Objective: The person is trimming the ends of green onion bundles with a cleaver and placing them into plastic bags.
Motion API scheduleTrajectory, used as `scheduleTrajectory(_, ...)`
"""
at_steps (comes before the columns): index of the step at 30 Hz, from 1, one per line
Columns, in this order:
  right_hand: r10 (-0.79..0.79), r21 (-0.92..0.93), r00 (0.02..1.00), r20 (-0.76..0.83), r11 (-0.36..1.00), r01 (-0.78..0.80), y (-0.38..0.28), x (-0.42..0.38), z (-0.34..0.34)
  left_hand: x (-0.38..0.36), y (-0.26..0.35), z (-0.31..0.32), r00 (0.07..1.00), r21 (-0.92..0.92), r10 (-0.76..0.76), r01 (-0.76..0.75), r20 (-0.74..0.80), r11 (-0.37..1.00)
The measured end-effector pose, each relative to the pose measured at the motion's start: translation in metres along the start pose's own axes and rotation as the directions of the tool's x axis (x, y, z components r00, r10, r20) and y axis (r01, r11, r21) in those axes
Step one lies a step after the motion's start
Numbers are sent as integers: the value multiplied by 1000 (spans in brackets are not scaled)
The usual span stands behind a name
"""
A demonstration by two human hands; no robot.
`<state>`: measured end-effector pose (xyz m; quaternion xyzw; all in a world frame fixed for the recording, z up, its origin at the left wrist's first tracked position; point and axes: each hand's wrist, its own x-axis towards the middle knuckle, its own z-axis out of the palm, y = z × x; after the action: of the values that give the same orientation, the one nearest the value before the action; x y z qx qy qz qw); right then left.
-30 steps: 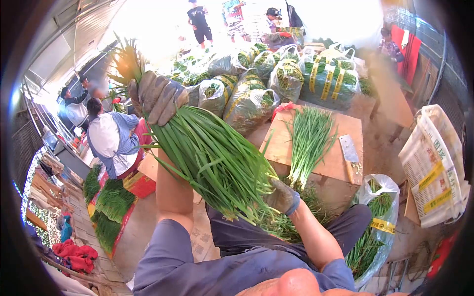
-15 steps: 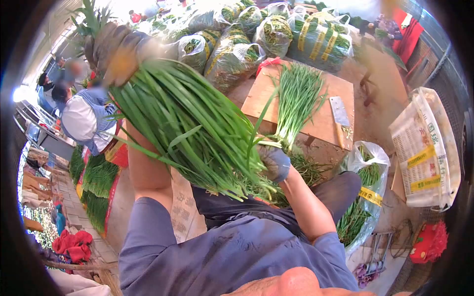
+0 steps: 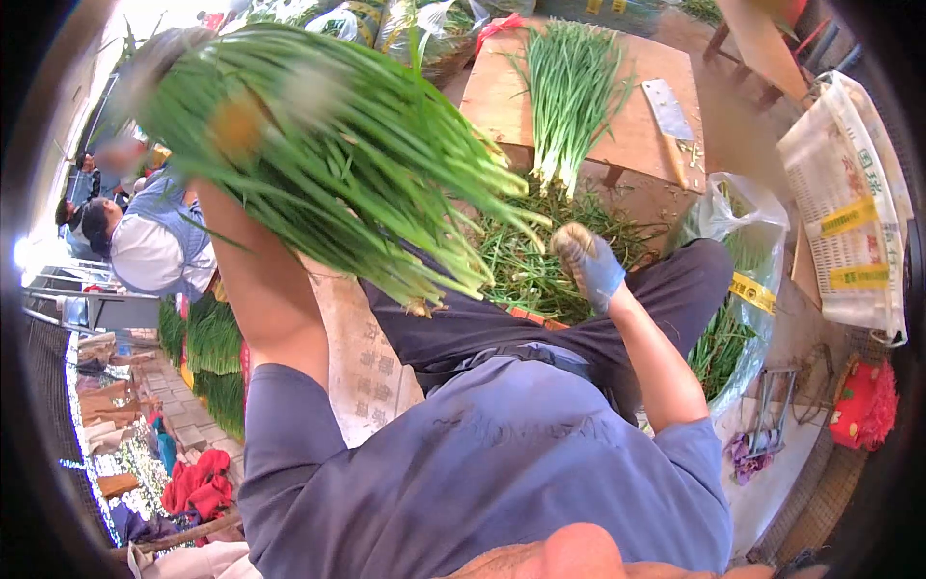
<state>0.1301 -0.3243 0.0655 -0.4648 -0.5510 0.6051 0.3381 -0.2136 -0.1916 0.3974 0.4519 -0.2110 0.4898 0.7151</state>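
My left hand point(image 3: 159, 63), gloved and blurred at the upper left, is closed around the leafy end of a big bunch of garlic chives point(image 3: 328, 145). The bunch slants down to the right, its pale cut ends fanned out over my lap. My right hand point(image 3: 586, 259), in a grey-blue glove with a stained palm, is curled closed just right of those ends, apart from them. No object shows in it. Below and beyond it lies a heap of loose trimmed leaves point(image 3: 540, 256). Another bunch of chives point(image 3: 574, 106) rests on a wooden board point(image 3: 497, 101).
A cleaver point(image 3: 667, 121) lies on the board's right side. Bagged greens point(image 3: 743, 241) stand by my right knee, with a white woven bag point(image 3: 839, 183) farther right. Filled plastic bags point(image 3: 424, 34) line the back. A person point(image 3: 159, 236) sits at the left near more chives point(image 3: 214, 338).
My right hand has come away from the cut ends of the bunch, moving right. The bunch in my left hand has shifted up and left. The camera view has tilted downward.
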Motion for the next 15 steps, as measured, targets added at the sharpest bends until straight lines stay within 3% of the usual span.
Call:
scheduleTrajectory(3,-43,-345,999,23,937,48,32,-12,5,1,-1,1,1000,16,3,-3,-23,1000)
scheduleTrajectory(4,53,-519,996,70,855,-9,22,-17,2,3,-1,2,1000,16,2,-2,-28,1000)
scheduleTrajectory(7,-406,-659,889,211,613,436,9,-5,-5,8,2,0,999,25,5,-4,-41,1000)
scheduleTrajectory(8,-441,-513,895,67,754,410,-11,-2,-9,10,2,0,999,25,3,-2,-49,1000)
scheduleTrajectory(9,-516,-469,849,-116,782,411,-32,-1,-9,11,4,-1,998,20,5,-4,-56,1000)
scheduleTrajectory(11,-592,-460,754,-284,774,435,-80,5,-10,11,5,-1,998,4,2,-2,-69,1000)
scheduleTrajectory(14,-635,-346,701,-325,769,537,-99,29,6,12,6,4,996,-24,4,-6,-90,1000)
scheduleTrajectory(15,-662,-389,679,-317,744,544,-98,36,16,12,5,5,995,-27,7,-10,-100,1000)
